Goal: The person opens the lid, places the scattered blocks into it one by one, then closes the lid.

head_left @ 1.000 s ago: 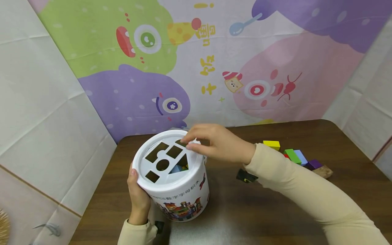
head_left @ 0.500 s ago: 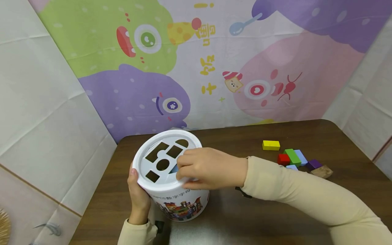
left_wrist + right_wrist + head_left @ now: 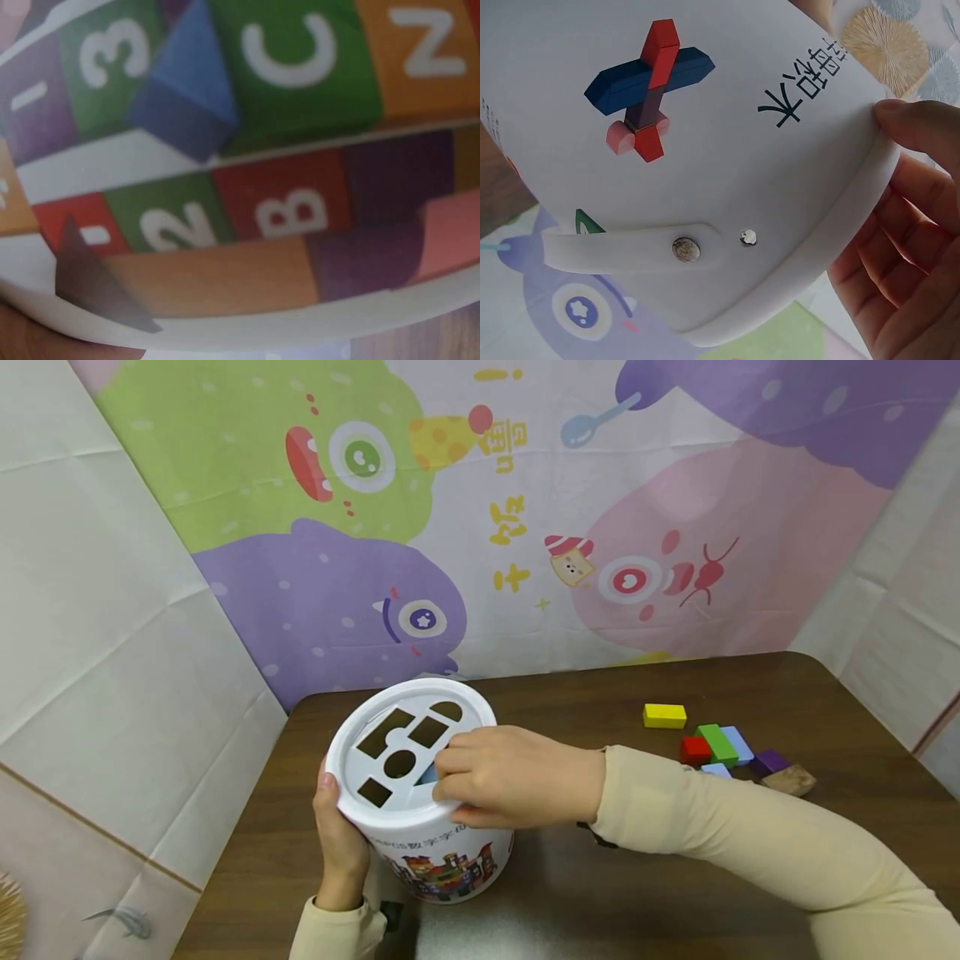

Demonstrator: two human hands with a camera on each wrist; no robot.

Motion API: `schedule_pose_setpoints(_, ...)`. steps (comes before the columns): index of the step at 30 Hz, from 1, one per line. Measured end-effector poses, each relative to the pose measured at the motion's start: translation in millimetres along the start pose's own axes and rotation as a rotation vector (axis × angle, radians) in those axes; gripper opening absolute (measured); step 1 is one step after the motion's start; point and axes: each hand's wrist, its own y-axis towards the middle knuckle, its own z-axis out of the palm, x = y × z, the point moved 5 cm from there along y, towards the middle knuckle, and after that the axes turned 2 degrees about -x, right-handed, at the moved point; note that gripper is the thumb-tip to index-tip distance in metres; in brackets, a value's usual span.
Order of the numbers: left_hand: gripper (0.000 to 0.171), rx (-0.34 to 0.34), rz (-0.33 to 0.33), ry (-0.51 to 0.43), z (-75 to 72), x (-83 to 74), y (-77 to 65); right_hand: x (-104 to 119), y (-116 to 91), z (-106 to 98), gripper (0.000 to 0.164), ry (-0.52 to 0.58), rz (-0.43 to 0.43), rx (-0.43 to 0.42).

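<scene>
A white bucket (image 3: 442, 868) printed with pictures of toy blocks stands tilted toward the camera on the table. Its white lid (image 3: 405, 817) has several cut-out shapes, among them a round hole and a rectangular one. My left hand (image 3: 341, 847) holds the bucket's left side, thumb up at the rim. On the near right, my right hand (image 3: 517, 777) grips the rim. In the right wrist view its thumb (image 3: 915, 124) presses the outer wall while the fingers lie over the lid side. A bit of blue shows through the partly covered triangular hole.
Several loose blocks lie to the right on the brown table (image 3: 585, 893): yellow (image 3: 664, 717), red (image 3: 695, 751), green (image 3: 718, 745), purple (image 3: 768, 764) and a bare wooden one (image 3: 789, 781). A cartoon sheet (image 3: 525, 635) hangs behind. A white strap handle (image 3: 615, 251) is riveted to the bucket.
My right hand has come from the lid's far right edge toward me and now grips the near right rim, covering most of the triangular hole. The left hand has stayed put.
</scene>
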Motion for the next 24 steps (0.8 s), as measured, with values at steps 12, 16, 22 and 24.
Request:
schedule_pose_setpoints(12,0.063,-0.043,-0.012,-0.095,1.0,4.0,0.0,-0.1,1.3,-13.8,0.015,-0.053,0.004,-0.108)
schedule_pose_setpoints(16,0.069,-0.008,-0.035,-0.094,-0.2,5.5,-0.4,-0.3,3.7,-19.9,0.017,-0.120,-0.020,-0.177)
schedule_pose_setpoints(22,0.065,-0.016,-0.032,-0.097,-1.3,6.4,0.4,-7.8,4.4,-25.3,0.021,-0.166,-0.052,-0.338)
schedule_pose_setpoints(24,0.066,-0.013,-0.001,-0.077,-1.1,6.1,1.4,-14.2,3.4,-27.3,0.021,-0.150,-0.040,-0.406)
